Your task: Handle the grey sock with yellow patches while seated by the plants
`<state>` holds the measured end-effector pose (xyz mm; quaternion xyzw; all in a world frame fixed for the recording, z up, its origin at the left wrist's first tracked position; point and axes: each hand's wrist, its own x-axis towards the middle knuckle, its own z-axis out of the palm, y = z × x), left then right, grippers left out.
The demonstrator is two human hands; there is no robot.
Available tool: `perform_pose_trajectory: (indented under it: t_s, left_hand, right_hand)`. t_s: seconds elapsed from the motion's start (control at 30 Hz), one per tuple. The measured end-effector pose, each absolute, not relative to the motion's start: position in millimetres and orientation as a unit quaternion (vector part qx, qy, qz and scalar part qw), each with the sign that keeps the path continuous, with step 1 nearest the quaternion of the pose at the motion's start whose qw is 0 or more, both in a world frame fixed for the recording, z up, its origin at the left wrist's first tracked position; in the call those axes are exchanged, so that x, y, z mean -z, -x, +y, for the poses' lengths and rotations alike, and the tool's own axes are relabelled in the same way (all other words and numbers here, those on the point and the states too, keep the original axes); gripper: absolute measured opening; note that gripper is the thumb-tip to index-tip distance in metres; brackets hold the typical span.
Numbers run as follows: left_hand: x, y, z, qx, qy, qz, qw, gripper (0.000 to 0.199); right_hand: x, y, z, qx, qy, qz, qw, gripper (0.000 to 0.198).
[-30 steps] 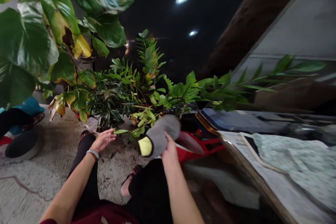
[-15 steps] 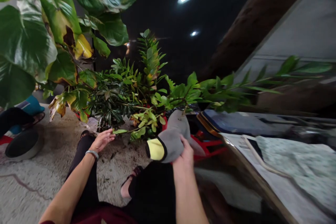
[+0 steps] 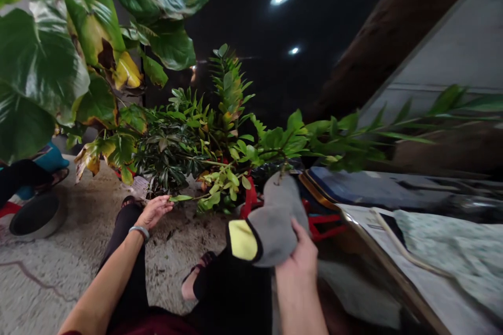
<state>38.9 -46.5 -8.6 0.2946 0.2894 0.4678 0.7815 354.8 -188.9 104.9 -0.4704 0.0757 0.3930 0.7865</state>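
My left hand (image 3: 154, 211), with a band round its wrist, pinches the tip of a green leaf (image 3: 181, 198) at the end of a low stem. That stem leads right to a cluster of small yellow-green leaves (image 3: 222, 183). In my right hand (image 3: 302, 252) is a soft grey cloth (image 3: 275, 227) with a black-edged yellow patch at one end. The fingers are closed round its right side, partly hidden behind it. It hangs in front of a red plastic frame (image 3: 251, 196), apart from the leaf in my left hand.
Large-leaved foliage (image 3: 43, 57), partly yellowed, fills the upper left. Leafy stems (image 3: 353, 136) reach across to the right. A metal-edged table (image 3: 365, 238) with patterned fabric (image 3: 451, 251) stands at right. A dark round basin (image 3: 35, 217) sits on the floor near another person's foot (image 3: 58, 175).
My right hand and the grey cloth have moved right and a little down, away from the small leaves. My left hand stays at the leaf tip.
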Motion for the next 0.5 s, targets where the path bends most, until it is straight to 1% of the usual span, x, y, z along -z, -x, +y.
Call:
perform_pose_trajectory:
  t_s: [0.07, 0.13, 0.23, 0.33, 0.4, 0.5]
  left_hand:
    - [7.4, -39.9, -49.2, -0.466, -0.298, 0.289, 0.781, 0.031]
    - [6.6, -40.3, -51.2, -0.466, -0.3, 0.288, 0.781, 0.031]
    - [5.8, -39.2, -51.7, -0.468, -0.305, 0.286, 0.779, 0.029]
    - [5.0, -37.6, -50.2, -0.461, -0.309, 0.285, 0.782, 0.027]
    - [4.3, -37.1, -49.7, -0.452, -0.308, 0.284, 0.788, 0.026]
    - [3.3, -37.6, -51.0, -0.448, -0.309, 0.282, 0.79, 0.025]
  right_hand:
    - [-124.7, -353.6, -163.5, -0.412, 0.447, 0.045, 0.793, 0.019]
    - [-130.3, -327.8, -151.2, -0.477, 0.451, 0.02, 0.754, 0.018]
    - [-108.6, -275.8, -173.0, -0.574, 0.484, 0.006, 0.661, 0.022]
    - [-72.7, -260.1, -225.3, -0.604, 0.521, 0.017, 0.603, 0.029]
    - [-58.4, -281.3, -252.6, -0.571, 0.539, 0.036, 0.618, 0.029]
    - [-63.9, -333.9, -253.2, -0.472, 0.529, 0.05, 0.703, 0.025]
